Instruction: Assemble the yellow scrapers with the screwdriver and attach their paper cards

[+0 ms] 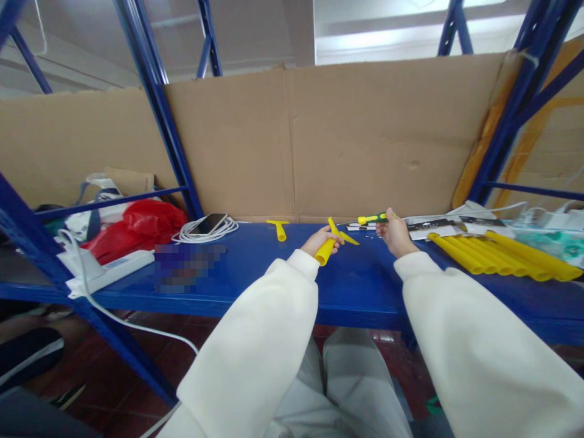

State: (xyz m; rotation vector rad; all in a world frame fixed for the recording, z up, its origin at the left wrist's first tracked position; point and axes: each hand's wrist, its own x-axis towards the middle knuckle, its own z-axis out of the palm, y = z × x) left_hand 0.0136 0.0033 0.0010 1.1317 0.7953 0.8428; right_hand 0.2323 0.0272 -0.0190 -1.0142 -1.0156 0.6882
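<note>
Left fingers (pixel 338 241) curled round a yellow hollow-handled piece (pixel 323 252), right fingers (pixel 382 229) closed on a green-and-yellow screwdriver (pixel 368 219), yellow tubes (pixel 456 254) lying on the blue desk (pixel 255 258)

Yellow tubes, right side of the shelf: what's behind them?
Flat black-and-white packages lie behind the yellow tubes on the blue shelf. Anything the tubes cover can't be seen.
</note>
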